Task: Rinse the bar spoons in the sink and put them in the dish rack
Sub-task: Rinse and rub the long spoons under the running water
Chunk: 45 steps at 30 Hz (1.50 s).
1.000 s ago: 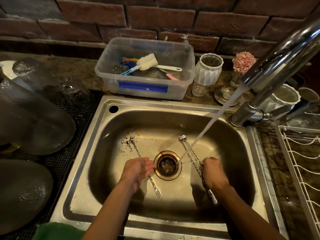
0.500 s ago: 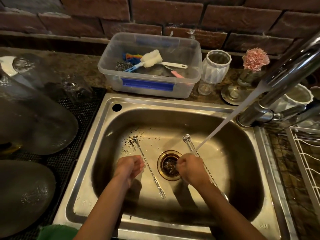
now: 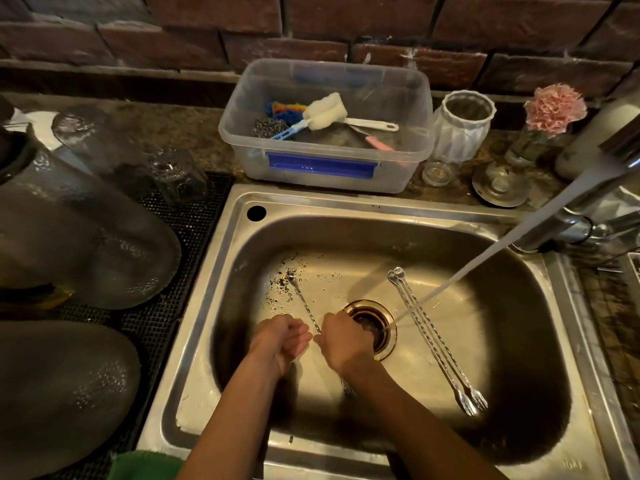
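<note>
My left hand (image 3: 282, 341) hangs loosely curled over the sink floor and grasps nothing. Just beside it my right hand (image 3: 341, 344) is curled over the shaft of a single bar spoon (image 3: 304, 306) — whether the fingers have actually closed on it I cannot tell, since the back of the hand hides them. That spoon runs between my two hands: its forked end shows just nearer me, by my right wrist, and its bowl lies farther off to the left among dark specks. So its long axis slants away and leftward, and my right hand is the nearer one. To the right of my right hand, beyond the drain (image 3: 372, 323), a pair of bar spoons (image 3: 434, 341) lies side by side under the running water (image 3: 460, 275) — bowls far, forks near.
</note>
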### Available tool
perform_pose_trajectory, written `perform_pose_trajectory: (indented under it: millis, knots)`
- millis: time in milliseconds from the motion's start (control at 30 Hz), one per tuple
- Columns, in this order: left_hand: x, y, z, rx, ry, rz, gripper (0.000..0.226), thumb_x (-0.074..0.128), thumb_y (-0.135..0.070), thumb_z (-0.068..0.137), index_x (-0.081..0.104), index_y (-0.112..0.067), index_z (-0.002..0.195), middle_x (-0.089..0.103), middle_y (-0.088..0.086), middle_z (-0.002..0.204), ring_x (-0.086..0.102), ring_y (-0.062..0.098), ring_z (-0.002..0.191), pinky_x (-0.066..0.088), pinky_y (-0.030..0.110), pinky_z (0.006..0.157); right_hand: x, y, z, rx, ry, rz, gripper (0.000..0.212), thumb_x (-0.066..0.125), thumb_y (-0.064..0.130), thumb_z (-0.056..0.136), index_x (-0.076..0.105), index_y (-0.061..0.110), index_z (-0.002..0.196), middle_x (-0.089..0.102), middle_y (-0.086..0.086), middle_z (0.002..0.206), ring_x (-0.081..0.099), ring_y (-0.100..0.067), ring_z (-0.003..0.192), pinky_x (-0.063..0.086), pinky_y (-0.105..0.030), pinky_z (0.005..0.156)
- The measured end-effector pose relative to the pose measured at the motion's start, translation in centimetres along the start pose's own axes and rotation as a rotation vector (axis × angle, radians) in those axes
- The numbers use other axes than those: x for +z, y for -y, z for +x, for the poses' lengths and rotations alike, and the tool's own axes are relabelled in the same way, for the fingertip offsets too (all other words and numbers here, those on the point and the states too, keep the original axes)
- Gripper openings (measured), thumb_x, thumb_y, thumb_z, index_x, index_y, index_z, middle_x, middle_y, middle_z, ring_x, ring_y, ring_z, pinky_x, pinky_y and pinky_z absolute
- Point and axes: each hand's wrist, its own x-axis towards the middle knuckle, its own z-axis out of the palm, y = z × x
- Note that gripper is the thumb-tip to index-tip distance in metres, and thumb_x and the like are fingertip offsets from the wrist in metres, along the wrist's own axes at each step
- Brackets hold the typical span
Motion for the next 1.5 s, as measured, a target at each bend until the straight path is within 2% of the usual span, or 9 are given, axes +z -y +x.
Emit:
perform_pose_trajectory:
  millis: [100, 267, 367, 467, 700, 833, 1067, 1300, 1500]
  knots:
    - [0.2, 0.3, -0.4, -0.006, 0.045, -0.062, 0.015, 0.053, -0.005, 0.097, 0.062, 0.0, 0.086, 0.069, 0.016, 0.087, 0.065, 0.025, 0.075, 0.057, 0.025, 0.052, 0.0, -0.2, 0.0, -0.004, 0.008, 0.04, 0.03, 0.051, 0.032, 0.099, 0.058, 0.011, 0.118, 0.055, -0.013, 0.126, 0.056, -0.032, 0.117, 0.047, -0.043, 0.091]
    - [0.5, 0.4, -0.1, 0.075, 0.034, -0.121, 0.014, 0.056, -0.006, 0.098, 0.065, 0.005, 0.1, 0.07, 0.018, 0.1, 0.067, 0.029, 0.1, 0.054, 0.032, 0.084, -0.4, -1.0, -0.5, 0.029, -0.002, 0.299, 0.022, 0.054, 0.029, 0.098, 0.06, 0.009, 0.103, 0.07, -0.014, 0.105, 0.067, -0.028, 0.093, 0.055, -0.038, 0.079]
    - [1.1, 0.4, -0.3, 0.089, 0.06, -0.128, 0.016, 0.057, 0.001, 0.096, 0.063, 0.005, 0.111, 0.069, 0.019, 0.092, 0.068, 0.027, 0.088, 0.057, 0.035, 0.085, -0.5, -1.7, -1.2, 0.104, 0.059, 0.7, 0.013, 0.061, 0.021, 0.096, 0.055, 0.013, 0.088, 0.073, -0.014, 0.086, 0.07, -0.02, 0.058, 0.063, -0.039, 0.063]
    - [2.1, 0.4, -0.7, 0.089, 0.153, -0.157, 0.015, 0.056, 0.001, 0.097, 0.061, 0.007, 0.11, 0.066, 0.02, 0.089, 0.066, 0.027, 0.08, 0.056, 0.039, 0.087, -0.9, -2.5, -2.0, 0.123, 0.084, 0.866, 0.015, 0.065, 0.018, 0.093, 0.053, 0.012, 0.087, 0.071, -0.01, 0.071, 0.068, -0.019, 0.046, 0.06, -0.037, 0.055]
    - [4.7, 0.9, -2.4, 0.097, 0.347, -0.311, 0.026, 0.045, 0.01, 0.099, 0.053, 0.015, 0.123, 0.064, 0.031, 0.116, 0.069, 0.032, 0.095, 0.051, 0.038, 0.09, -3.3, -4.6, -5.1, 0.133, 0.129, 1.094, 0.015, 0.067, 0.012, 0.092, 0.057, 0.001, 0.094, 0.069, -0.009, 0.061, 0.065, -0.021, 0.047, 0.053, -0.03, 0.049]
    - [6.3, 0.8, -4.0, 0.121, 0.48, -0.35, 0.026, 0.042, 0.01, 0.1, 0.053, 0.015, 0.123, 0.066, 0.031, 0.114, 0.07, 0.034, 0.099, 0.054, 0.039, 0.086, -5.5, -5.9, -7.0, 0.205, 0.232, 1.378, 0.029, 0.064, 0.018, 0.095, 0.063, -0.008, 0.109, 0.073, -0.013, 0.072, 0.071, -0.021, 0.057, 0.058, -0.026, 0.051]
    - [9.4, 0.5, -6.8, 0.178, 0.646, -0.355, 0.019, 0.046, 0.007, 0.099, 0.061, 0.011, 0.109, 0.074, 0.026, 0.103, 0.075, 0.032, 0.093, 0.063, 0.037, 0.08, -7.9, -8.6, -9.1, 0.15, 0.269, 1.724, 0.024, 0.057, 0.006, 0.095, 0.07, -0.007, 0.111, 0.074, -0.02, 0.092, 0.074, -0.022, 0.062, 0.06, -0.025, 0.052]
    - [11.1, 2.3, -8.7, 0.161, 0.705, -0.374, 0.028, 0.04, -0.002, 0.104, 0.058, 0.012, 0.119, 0.072, 0.027, 0.109, 0.074, 0.035, 0.097, 0.063, 0.037, 0.076, -8.6, -10.6, -11.3, 0.128, 0.229, 1.768, 0.022, 0.056, 0.004, 0.095, 0.076, -0.006, 0.097, 0.076, -0.022, 0.093, 0.074, -0.022, 0.062, 0.06, -0.025, 0.05]
    - [11.7, 3.9, -9.6, 0.137, 0.705, -0.388, 0.031, 0.04, -0.002, 0.104, 0.056, 0.015, 0.125, 0.069, 0.029, 0.116, 0.073, 0.036, 0.1, 0.062, 0.036, 0.075, -9.0, -11.6, -13.4, 0.176, 0.221, 1.771, 0.021, 0.056, 0.002, 0.095, 0.071, -0.009, 0.106, 0.075, -0.023, 0.093, 0.075, -0.022, 0.063, 0.059, -0.024, 0.049]
